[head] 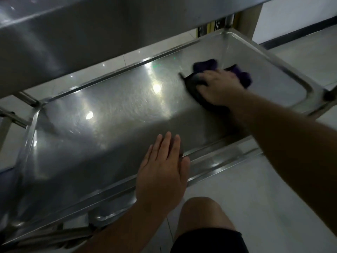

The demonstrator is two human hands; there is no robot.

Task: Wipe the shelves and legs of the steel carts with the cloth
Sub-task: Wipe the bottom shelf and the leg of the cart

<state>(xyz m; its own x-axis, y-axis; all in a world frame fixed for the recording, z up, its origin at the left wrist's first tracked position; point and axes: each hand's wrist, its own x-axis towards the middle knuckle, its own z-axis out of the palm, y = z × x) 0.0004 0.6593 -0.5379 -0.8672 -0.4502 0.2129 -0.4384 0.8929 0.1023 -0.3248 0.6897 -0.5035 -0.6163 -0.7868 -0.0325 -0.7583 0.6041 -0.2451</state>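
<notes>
So I'm looking down at the lower shelf (102,128) of the steel cart (32,117), a shallow stainless tray with a raised rim all around and rounded corners. The surface is brushed metal, pretty shiny, with a few bright light spots bouncing off the middle and a hazy, swirly sheen across it. Over on the far left there's a cart leg (4,128) running down past the corner, and the upper shelf (91,30) hangs over the top of my view as a big grey slab.

My left hand (162,172) is flat on the near edge of the shelf, palm down, fingers stretched out and close together, holding nothing. It just rests across the rim with the fingertips out on the tray surface.

Below that my knee (200,214) pokes in, with the hem of dark shorts (209,241), over a pale tiled floor (273,189).

Moving right, my right hand (218,86) is pressed down on the cloth (206,65), fingers spread over it and curled a little onto the fabric. The cloth is dark purple, fuzzy-looking, bunched up, sticking out past my fingers on the far side and around the palm. It sits on the shelf towards the right end, near the far right corner but not touching the rim. That bit is motion-blurred, so finer detail is hard to make out.
</notes>
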